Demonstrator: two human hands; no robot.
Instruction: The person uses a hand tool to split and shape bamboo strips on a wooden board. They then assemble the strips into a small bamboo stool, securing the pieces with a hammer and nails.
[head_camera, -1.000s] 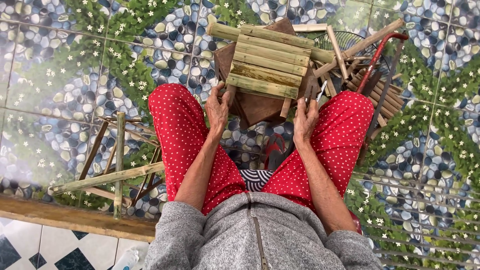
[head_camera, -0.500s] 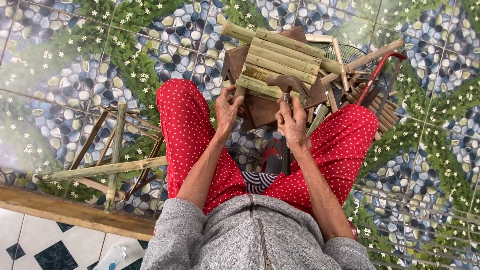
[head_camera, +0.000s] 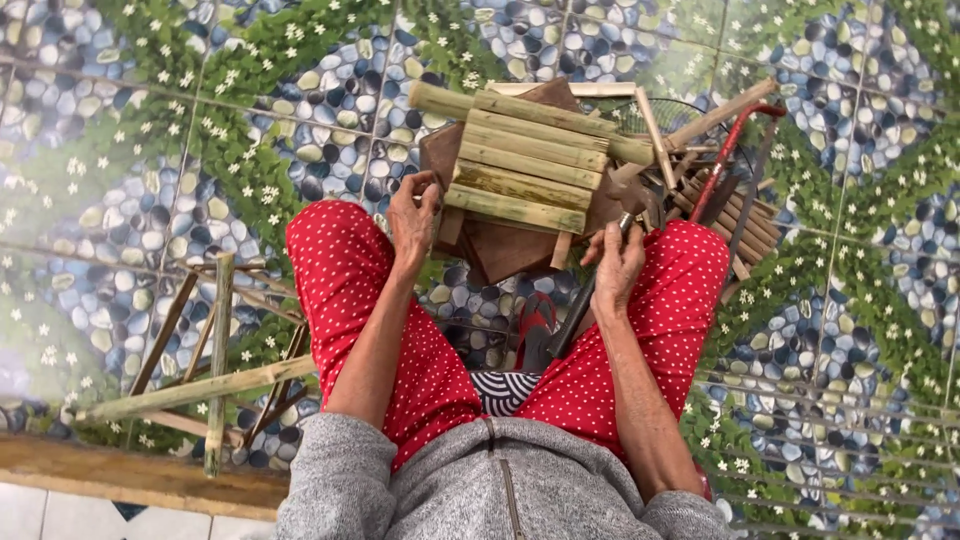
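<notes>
Bamboo rack (head_camera: 530, 170) could tip: left hand (head_camera: 413, 215) pinches its corner, right hand (head_camera: 617, 262) clamps a dark tool (head_camera: 575, 315).

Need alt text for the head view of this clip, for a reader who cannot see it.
A seated person in red dotted trousers works at a small bamboo slat panel on brown boards at the knees: left hand grips its edge, right hand holds a dark-handled tool. A bamboo frame lies on the pebble-patterned tile floor.
</notes>
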